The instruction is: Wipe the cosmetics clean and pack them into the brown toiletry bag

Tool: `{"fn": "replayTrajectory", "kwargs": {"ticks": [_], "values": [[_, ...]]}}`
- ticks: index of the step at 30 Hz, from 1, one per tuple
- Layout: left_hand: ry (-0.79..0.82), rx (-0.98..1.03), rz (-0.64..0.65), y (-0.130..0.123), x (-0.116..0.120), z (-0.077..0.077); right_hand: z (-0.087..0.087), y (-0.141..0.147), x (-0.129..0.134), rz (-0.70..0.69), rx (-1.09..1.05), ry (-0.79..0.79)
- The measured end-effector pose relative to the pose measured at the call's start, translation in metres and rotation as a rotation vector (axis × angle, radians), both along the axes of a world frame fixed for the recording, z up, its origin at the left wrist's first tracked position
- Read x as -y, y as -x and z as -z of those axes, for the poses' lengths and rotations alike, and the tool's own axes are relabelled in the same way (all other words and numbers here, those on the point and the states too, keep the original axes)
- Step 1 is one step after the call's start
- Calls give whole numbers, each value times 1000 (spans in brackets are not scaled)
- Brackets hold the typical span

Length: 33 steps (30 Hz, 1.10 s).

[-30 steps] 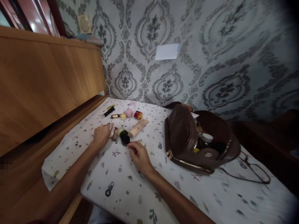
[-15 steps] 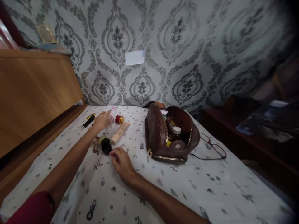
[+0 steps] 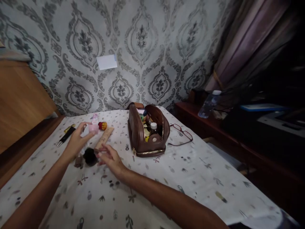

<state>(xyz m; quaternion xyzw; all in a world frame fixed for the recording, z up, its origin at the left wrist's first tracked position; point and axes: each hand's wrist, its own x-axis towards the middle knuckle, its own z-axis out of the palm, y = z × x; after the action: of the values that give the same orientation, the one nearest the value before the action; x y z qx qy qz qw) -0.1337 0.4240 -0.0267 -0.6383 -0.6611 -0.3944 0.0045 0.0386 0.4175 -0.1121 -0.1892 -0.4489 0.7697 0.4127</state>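
Observation:
My left hand (image 3: pixel 79 140) has its fingers spread beside a pink bottle (image 3: pixel 93 126), holding nothing that I can see. Just past it lies a red jar with a gold lid (image 3: pixel 102 126). My right hand (image 3: pixel 111 160) has its fingers apart and slightly curled, close to a dark round item (image 3: pixel 90 156) and the lower end of a beige tube (image 3: pixel 105 138). A small brown item (image 3: pixel 78 161) lies left of the dark one. Black pens (image 3: pixel 66 136) and a gold item (image 3: pixel 69 128) are further left. The brown bag (image 3: pixel 149 133) stands unzipped, full of small bottles and packages.
Red-framed glasses (image 3: pixel 187 135) lie right of the bag on the patterned cloth (image 3: pixel 152 184). A clear bottle (image 3: pixel 209 104) stands on a dark red ledge at the right. A wooden panel (image 3: pixel 21 101) borders the left side.
The view has turned to the right, so the bag and small items appear further left. My left hand has drawn back from above the pink bottle, which now shows more fully.

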Motion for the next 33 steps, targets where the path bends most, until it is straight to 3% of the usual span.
{"fn": "replayTrajectory", "kwargs": {"ticks": [3,6,10,13,18,21,24,29,33], "values": [[42,118,172,-36,39,11,-12,-11,-1,-127,-202,163],[68,94,251,-64,65,17,-17,-32,6,-220,-187,235],[144,13,360,-79,76,13,-19,-64,19,-224,-116,241],[156,24,347,-82,78,8,-22,-76,22,-206,-52,205],[-9,110,123,-95,90,-6,-20,-74,22,-80,161,-51],[5,-5,284,-112,96,-5,-13,-70,24,-33,280,-280],[172,-85,472,-122,90,7,-4,-69,27,-61,302,-430],[396,294,468,-106,65,21,1,-70,30,-22,373,-486],[425,682,386,-95,60,29,-3,-68,27,-19,271,-410]]}}
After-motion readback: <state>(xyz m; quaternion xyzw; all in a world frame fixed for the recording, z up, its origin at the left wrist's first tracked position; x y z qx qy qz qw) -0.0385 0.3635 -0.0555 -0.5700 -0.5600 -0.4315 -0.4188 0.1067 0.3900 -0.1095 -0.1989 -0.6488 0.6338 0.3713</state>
